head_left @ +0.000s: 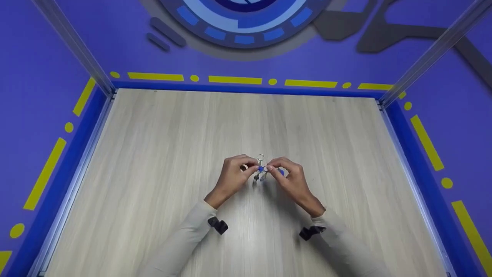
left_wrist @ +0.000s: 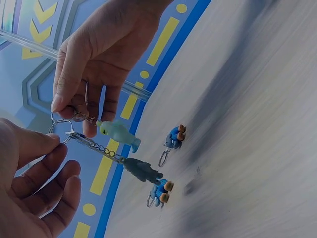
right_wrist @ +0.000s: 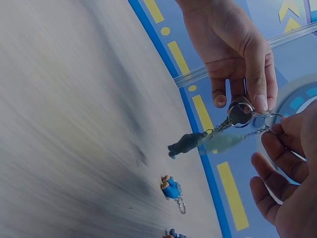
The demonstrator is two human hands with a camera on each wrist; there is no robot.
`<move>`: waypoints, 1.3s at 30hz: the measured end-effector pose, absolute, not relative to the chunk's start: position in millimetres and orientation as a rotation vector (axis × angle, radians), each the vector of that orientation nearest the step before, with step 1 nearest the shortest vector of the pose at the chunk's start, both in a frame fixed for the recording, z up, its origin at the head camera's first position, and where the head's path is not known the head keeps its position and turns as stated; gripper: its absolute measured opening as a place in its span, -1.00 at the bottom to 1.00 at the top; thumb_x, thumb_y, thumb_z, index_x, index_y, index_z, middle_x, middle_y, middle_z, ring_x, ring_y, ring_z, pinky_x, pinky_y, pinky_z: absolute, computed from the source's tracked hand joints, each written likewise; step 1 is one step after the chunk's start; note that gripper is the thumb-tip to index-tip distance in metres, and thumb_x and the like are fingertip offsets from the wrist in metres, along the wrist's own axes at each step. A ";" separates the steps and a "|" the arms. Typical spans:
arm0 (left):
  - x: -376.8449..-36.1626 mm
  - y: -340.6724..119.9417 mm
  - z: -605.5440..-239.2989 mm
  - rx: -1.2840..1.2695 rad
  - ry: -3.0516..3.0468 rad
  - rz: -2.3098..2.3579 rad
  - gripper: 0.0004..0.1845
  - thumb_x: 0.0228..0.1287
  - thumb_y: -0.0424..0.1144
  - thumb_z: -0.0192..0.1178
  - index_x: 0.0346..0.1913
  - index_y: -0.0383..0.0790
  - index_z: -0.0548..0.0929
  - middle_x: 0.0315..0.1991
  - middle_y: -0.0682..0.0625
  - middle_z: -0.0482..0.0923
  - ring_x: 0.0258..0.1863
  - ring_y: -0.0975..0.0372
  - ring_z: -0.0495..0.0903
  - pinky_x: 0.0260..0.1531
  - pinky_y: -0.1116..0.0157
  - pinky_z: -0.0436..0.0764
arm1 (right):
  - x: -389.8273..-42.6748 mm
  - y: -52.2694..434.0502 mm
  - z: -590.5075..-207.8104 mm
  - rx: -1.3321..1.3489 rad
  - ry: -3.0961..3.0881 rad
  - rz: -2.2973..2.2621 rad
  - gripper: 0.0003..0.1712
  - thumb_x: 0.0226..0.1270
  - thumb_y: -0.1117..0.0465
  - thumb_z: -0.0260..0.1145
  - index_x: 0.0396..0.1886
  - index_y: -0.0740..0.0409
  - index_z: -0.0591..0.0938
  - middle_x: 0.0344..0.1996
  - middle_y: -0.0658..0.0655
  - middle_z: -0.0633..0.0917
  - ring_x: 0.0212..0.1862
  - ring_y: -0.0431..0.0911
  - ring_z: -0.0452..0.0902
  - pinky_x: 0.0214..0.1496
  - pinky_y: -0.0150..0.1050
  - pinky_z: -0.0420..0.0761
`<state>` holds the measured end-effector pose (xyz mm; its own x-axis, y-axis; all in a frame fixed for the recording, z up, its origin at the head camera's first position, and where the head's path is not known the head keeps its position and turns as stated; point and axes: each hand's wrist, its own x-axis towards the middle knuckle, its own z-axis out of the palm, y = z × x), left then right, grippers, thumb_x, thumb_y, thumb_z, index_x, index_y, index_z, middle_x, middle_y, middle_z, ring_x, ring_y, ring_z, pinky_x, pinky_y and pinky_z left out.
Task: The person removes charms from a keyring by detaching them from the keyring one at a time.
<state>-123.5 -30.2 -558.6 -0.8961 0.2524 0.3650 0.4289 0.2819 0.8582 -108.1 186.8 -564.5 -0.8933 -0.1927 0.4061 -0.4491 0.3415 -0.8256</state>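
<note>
Over the middle of the table my two hands meet at a pair of metal key rings. Between thumb and fingertips, my left hand (head_left: pixel 233 173) pinches the ring (left_wrist: pixel 60 130) of a keychain with a dark grey-green figure (left_wrist: pixel 141 170). Facing it, my right hand (head_left: pixel 293 177) pinches the ring of another keychain, whose pale green figure (left_wrist: pixel 119 134) hangs from a short chain. The two rings overlap in the wrist views; whether they are linked I cannot tell. Both figures dangle above the table.
Two keychains with blue figures lie on the table beyond the hands, one blue figure (left_wrist: pixel 175 137) apart from the other blue figure (left_wrist: pixel 161 192). Blue-purple panels with yellow dashes (head_left: pixel 235 80) border the wooden table (head_left: pixel 173 134). A small black device (head_left: pixel 218 225) sits on each sleeve.
</note>
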 end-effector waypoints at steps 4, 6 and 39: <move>-124.4 -30.2 -557.7 -0.663 -2.354 -1.669 -0.93 0.36 -0.48 0.51 -0.21 -0.27 0.89 -0.28 0.07 0.82 -0.32 0.32 0.69 -0.27 0.25 0.73 | -107.4 189.0 -570.0 0.590 -2.366 1.628 -0.90 0.51 0.46 0.44 -0.24 0.25 0.79 -0.20 0.17 0.84 -0.09 -0.04 0.75 0.07 -0.29 0.65; -124.8 -30.1 -556.6 -0.664 -2.335 -1.679 -0.94 0.35 -0.49 0.51 -0.22 -0.28 0.89 -0.28 0.08 0.82 -0.33 0.32 0.69 -0.27 0.28 0.71 | -107.2 189.5 -572.5 0.604 -2.359 1.661 -0.88 0.54 0.43 0.43 -0.25 0.21 0.79 -0.20 0.16 0.84 -0.10 -0.05 0.75 0.06 -0.32 0.64; -119.0 -29.1 -550.0 -0.659 -2.249 -1.709 -0.93 0.36 -0.51 0.49 -0.20 -0.31 0.87 -0.27 0.09 0.81 -0.28 0.25 0.74 -0.22 0.27 0.74 | -98.8 182.1 -573.2 0.540 -2.185 1.812 -0.87 0.64 0.37 0.35 -0.13 0.21 0.81 -0.22 0.11 0.84 -0.14 0.05 0.76 0.06 -0.30 0.69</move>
